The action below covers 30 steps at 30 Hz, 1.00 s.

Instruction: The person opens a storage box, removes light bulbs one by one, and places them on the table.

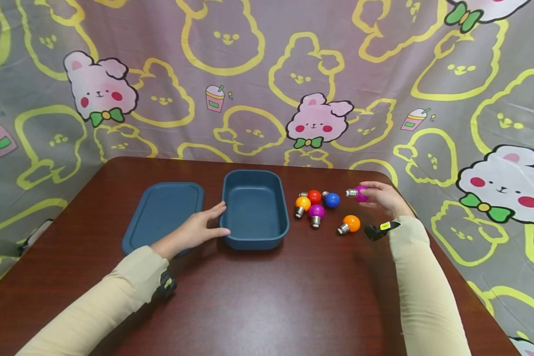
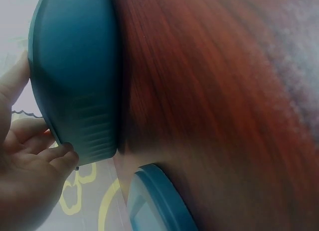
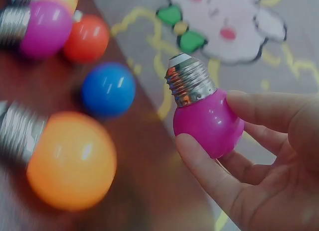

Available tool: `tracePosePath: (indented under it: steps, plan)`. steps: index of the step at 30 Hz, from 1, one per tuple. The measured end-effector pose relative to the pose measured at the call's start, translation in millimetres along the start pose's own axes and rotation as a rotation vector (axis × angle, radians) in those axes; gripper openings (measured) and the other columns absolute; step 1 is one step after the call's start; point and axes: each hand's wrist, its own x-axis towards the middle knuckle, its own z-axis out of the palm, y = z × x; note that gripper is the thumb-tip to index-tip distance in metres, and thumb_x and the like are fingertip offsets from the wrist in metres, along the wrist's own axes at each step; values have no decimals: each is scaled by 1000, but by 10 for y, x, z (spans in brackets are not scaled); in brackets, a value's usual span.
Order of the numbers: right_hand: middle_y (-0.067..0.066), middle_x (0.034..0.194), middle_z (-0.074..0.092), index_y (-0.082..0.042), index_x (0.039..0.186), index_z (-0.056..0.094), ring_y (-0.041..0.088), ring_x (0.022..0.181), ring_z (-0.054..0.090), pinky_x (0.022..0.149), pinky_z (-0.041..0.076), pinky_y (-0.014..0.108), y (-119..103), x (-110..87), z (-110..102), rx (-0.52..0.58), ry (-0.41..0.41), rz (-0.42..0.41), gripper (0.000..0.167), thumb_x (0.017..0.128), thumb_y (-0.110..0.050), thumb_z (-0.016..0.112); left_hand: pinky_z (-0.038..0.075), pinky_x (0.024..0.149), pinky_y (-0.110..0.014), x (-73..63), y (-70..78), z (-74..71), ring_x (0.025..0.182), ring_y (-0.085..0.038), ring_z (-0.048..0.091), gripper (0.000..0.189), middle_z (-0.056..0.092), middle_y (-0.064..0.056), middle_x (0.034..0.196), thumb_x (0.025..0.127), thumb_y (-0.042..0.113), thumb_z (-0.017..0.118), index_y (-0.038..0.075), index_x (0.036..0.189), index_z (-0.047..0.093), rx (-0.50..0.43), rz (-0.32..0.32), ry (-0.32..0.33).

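Observation:
A purple light bulb (image 3: 212, 122) is pinched between the thumb and fingers of my right hand (image 1: 384, 198), its metal screw base pointing away from the palm. In the head view it is held at the right of the table, beside the other bulbs. My left hand (image 1: 200, 227) touches the left rim of a blue rectangular box (image 1: 254, 244), thumb and fingers spread apart along the edge. The left wrist view shows fingertips at the box's rim and outer wall. No bulb lies inside the open box.
Right of the box lie a red bulb (image 1: 314, 197), a blue bulb (image 1: 332, 200), another purple bulb (image 1: 316, 211) and two orange bulbs, one (image 1: 302, 203) in the cluster, one (image 1: 351, 223) apart. A blue lid (image 1: 166, 210) lies left of the box. A patterned curtain (image 1: 249, 89) hangs behind the table.

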Motion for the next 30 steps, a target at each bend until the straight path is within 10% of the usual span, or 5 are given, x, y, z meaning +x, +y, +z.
tracePosePath:
  steps: [30]
  plan:
    - [23,120,40,11,135,32,29,97,56,85,46,39,489,-37,-52,-43,37,122,49,94,-9,51,24,102,-51,6,7,-4,134,-30,19,73,19,-13,150,86,29,65,-2,142,29,7,-5,-8]
